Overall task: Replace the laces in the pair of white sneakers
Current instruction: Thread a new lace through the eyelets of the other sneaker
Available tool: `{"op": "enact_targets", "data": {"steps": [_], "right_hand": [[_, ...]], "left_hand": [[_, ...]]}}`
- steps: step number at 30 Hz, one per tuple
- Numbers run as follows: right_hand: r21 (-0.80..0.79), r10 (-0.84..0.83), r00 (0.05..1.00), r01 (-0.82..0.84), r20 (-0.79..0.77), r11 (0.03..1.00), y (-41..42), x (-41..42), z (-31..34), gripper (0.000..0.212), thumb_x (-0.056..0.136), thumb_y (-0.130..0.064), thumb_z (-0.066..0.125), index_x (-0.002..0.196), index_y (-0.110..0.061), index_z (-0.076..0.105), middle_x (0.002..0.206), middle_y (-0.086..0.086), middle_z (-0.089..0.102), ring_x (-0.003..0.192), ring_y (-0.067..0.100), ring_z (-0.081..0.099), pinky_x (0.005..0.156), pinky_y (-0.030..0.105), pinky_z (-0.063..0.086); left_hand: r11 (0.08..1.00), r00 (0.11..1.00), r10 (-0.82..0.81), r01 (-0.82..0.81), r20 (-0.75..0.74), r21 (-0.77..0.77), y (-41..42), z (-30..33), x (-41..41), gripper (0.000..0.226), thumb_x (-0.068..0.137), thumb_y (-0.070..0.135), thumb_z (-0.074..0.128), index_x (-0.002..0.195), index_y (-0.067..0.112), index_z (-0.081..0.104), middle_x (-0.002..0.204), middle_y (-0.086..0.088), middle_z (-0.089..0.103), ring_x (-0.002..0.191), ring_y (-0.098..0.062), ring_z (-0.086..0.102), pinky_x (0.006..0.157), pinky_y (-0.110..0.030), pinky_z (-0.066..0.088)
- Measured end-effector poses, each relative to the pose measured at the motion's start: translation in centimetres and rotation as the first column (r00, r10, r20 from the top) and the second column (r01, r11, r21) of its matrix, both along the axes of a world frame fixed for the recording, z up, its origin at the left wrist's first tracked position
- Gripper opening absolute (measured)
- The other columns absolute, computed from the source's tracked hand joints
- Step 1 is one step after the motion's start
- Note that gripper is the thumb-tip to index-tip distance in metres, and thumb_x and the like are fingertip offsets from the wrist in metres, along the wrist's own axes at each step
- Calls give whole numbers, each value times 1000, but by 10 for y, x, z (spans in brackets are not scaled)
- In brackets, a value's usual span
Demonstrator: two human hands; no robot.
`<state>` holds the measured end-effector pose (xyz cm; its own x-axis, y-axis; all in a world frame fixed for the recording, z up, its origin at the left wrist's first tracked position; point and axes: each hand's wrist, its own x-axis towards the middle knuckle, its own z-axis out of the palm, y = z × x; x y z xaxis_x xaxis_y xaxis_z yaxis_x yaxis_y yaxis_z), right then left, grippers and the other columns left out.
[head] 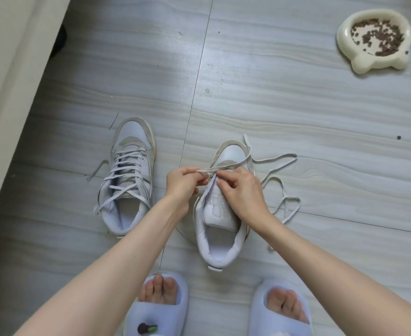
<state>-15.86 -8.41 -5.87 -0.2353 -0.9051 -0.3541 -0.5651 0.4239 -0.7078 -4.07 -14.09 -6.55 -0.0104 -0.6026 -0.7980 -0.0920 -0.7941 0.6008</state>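
- A home, seen at floor level: pale grey wood-look plank flooring (272, 105) runs under everything.
- Far up and to the right of the grip, a cream pet bowl (373, 40) holds brown kibble, with loose bits scattered beside it.
- Below the grip, bare toes show in light blue indoor slippers (156, 318).
- Off to the left stands a cream furniture edge (10, 69).
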Motion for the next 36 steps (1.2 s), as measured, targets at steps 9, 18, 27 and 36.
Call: {"op": "enact_targets", "data": {"steps": [9,18,27,36], "right_hand": [[1,-7,1000,7,1,1000,-1,0,-1,24,87,-17,61,109,-21,71,93,6,61,88,19,56,72,18,31],[17,13,1000,-13,-2,1000,-2,1,-4,24,89,-20,60,109,-25,71,88,6,57,91,22,56,76,25,36],[52,51,998,-49,-40,997,-5,3,-11,23,90,-25,58,110,-29,70,83,-1,46,93,22,53,73,21,30],[1,-33,999,33,31,999,-5,6,-11,18,86,-23,64,102,-23,74,88,2,58,91,20,56,78,25,38]], "left_hand": [[925,961,-223,261,163,-277,-7,-2,5,24,83,-4,62,71,16,57,66,-3,60,46,2,56,51,-11,42],[852,875,-384,459,295,-251,-22,-3,3,21,77,2,70,67,18,60,64,-4,63,57,-14,58,60,-22,46],[915,933,-297,339,202,-218,-13,-4,4,20,79,1,70,69,16,60,67,-3,61,59,-12,55,55,-18,41],[907,928,-304,351,216,-232,-9,-3,9,19,80,1,68,69,14,59,65,-6,61,55,-11,57,54,-17,46]]}}
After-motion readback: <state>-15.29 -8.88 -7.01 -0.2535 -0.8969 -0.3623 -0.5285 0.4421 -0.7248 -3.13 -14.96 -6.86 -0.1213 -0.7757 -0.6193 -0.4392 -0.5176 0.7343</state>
